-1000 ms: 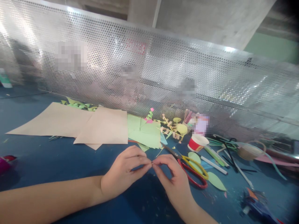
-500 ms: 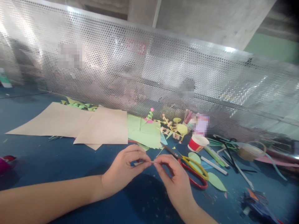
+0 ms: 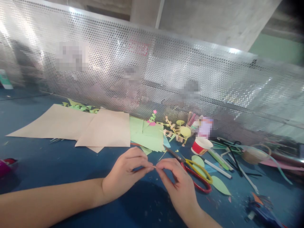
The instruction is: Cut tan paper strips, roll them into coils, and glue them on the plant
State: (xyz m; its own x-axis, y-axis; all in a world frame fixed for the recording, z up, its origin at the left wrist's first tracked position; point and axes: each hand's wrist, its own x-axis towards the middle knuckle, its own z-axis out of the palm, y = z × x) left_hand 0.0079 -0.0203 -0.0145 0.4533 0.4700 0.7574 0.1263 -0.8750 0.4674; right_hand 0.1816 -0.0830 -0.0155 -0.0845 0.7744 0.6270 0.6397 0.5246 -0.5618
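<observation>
My left hand (image 3: 125,177) and my right hand (image 3: 177,183) meet fingertip to fingertip over the blue table (image 3: 47,164). Both are closed in a pinch on a tiny pale piece (image 3: 154,167) held between thumbs and forefingers; it is too small to name. Just right of my right hand lie scissors (image 3: 192,171) with red and yellow handles, blades pointing toward the green paper (image 3: 147,134).
Brown paper sheets (image 3: 78,125) lie at the left. A red and white cup (image 3: 200,145), green paper leaves (image 3: 219,184), white sticks, cut paper shapes and a small basket (image 3: 255,153) crowd the right. A perforated metal screen (image 3: 152,72) stands behind. A glue gun (image 3: 261,210) lies bottom right.
Hardly anything differs: both hands stay pinched together at the same spot, with only slight shifts of the fingers.
</observation>
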